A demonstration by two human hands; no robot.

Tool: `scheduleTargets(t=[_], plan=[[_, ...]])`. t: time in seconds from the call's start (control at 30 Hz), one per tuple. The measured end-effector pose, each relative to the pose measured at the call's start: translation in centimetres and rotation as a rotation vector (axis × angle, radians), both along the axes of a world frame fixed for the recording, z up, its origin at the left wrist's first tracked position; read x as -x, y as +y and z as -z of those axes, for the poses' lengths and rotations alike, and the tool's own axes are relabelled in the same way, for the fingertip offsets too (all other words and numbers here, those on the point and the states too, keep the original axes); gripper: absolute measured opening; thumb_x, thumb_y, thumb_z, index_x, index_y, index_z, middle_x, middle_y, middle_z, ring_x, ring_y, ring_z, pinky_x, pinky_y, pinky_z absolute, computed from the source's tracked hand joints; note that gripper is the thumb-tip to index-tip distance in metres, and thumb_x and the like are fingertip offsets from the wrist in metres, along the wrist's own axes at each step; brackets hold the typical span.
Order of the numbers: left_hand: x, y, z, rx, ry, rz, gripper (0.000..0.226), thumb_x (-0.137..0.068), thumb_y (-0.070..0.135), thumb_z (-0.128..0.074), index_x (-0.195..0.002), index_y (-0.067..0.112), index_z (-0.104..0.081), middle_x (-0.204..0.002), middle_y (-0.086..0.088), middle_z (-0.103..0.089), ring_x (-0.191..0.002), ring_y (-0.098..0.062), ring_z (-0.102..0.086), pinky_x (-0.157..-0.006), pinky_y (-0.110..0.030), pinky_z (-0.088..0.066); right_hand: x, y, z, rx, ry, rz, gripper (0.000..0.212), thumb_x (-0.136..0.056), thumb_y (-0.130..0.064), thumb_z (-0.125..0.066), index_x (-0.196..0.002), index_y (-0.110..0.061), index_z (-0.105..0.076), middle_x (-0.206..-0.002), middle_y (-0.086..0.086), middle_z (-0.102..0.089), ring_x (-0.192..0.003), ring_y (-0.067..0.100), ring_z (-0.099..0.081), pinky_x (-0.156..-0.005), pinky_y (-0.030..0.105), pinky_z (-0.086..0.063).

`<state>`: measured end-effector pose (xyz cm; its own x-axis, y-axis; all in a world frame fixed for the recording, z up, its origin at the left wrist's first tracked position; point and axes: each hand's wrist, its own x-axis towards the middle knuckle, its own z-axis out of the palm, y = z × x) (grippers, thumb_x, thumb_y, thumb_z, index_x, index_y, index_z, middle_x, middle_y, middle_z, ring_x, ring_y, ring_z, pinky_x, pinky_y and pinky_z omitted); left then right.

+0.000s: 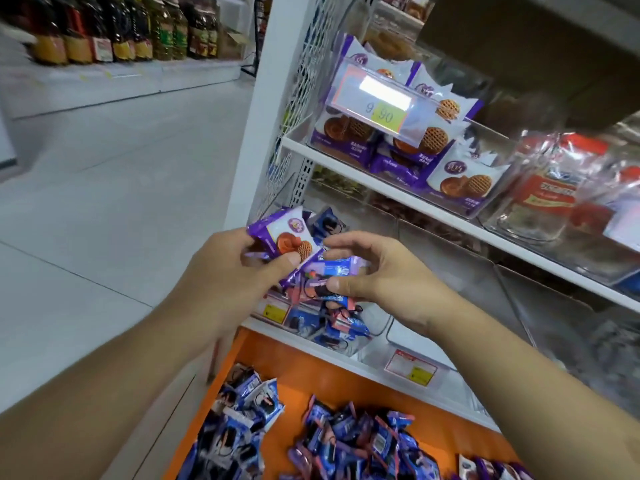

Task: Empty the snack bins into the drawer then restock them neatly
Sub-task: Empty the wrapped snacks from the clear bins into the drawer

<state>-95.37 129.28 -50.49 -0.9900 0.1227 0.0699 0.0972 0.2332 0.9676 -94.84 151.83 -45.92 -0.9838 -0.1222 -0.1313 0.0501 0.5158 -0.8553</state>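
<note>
Both hands meet above the front of a clear bin [332,327] on the lower shelf, each with snack packets in its grasp. The left hand [228,268] has its fingers curled round a purple-and-white biscuit packet [284,233], the thumb pressed onto the packet's face just below the printed biscuits; the packet stands up out of the top of the hand, tilted toward the shelving. The right hand [377,268] pinches a blue-and-purple packet [329,268] between thumb and fingers, with the remaining fingers arched loosely over it; this packet lies between the two hands, touching the biscuit packet's lower edge. Directly beneath the hands the clear bin holds a few blue packets. Below it, the open orange drawer [298,372] carries a loose heap of blue packets [346,441] spread across its floor. On the upper shelf [398,192], well above the hands, another clear bin [485,206] is filled with matching purple biscuit packets, behind a price tag [377,102] reading 9.90. Bottles [121,29] line a far shelf across the aisle.
</note>
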Motion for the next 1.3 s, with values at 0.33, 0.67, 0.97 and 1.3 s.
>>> scheduleTargets(t=[0.33,0.67,0.97,1.3], plan=[[-2.9,1.9,0.2,0.178,-0.025,0.292,0.021,-0.082,0.038,-0.084,-0.098,0.037,-0.069,-0.092,0.017,-0.076,-0.084,0.009,-0.068,-0.077,-0.023,-0.054,-15.7,8.5,6.3,-0.267,-0.083,0.270,0.034,-0.086,-0.015,-0.086,-0.112,-0.035,-0.076,-0.116,-0.020,-0.075,-0.102,0.007,-0.073,-0.096,0.043,-0.059],[-2.3,2.6,1.1,0.177,-0.042,0.206,0.021,-0.083,0.040,-0.082,-0.098,0.041,-0.066,-0.090,0.016,-0.075,-0.085,-0.002,-0.072,-0.076,-0.029,-0.058,-13.6,6.5,3.0,-0.483,0.250,0.230,0.031,-0.094,-0.020,-0.075,-0.118,-0.039,-0.072,-0.108,-0.022,-0.072,-0.101,-0.001,-0.065,-0.087,0.014,-0.051],[-0.8,1.7,1.9,0.162,-0.068,0.164,0.029,-0.081,0.046,-0.081,-0.105,0.040,-0.066,-0.093,0.015,-0.077,-0.085,-0.008,-0.074,-0.080,-0.041,-0.063,4.1,3.6,1.2,-0.828,0.152,-0.028,0.043,-0.097,-0.027,-0.074,-0.140,-0.025,-0.064,-0.138,-0.002,-0.067,-0.123,0.016,-0.065,-0.103,0.029,-0.052],[0.4,1.2,2.6,0.154,-0.089,0.194,0.040,-0.075,0.059,-0.076,-0.108,0.039,-0.068,-0.098,0.015,-0.077,-0.086,-0.004,-0.074,-0.076,-0.037,-0.064,9.4,4.4,5.2,-1.098,0.038,-0.120,0.043,-0.078,-0.026,-0.086,-0.118,-0.033,-0.073,-0.118,-0.002,-0.071,-0.100,0.020,-0.066,-0.077,0.029,-0.050]])
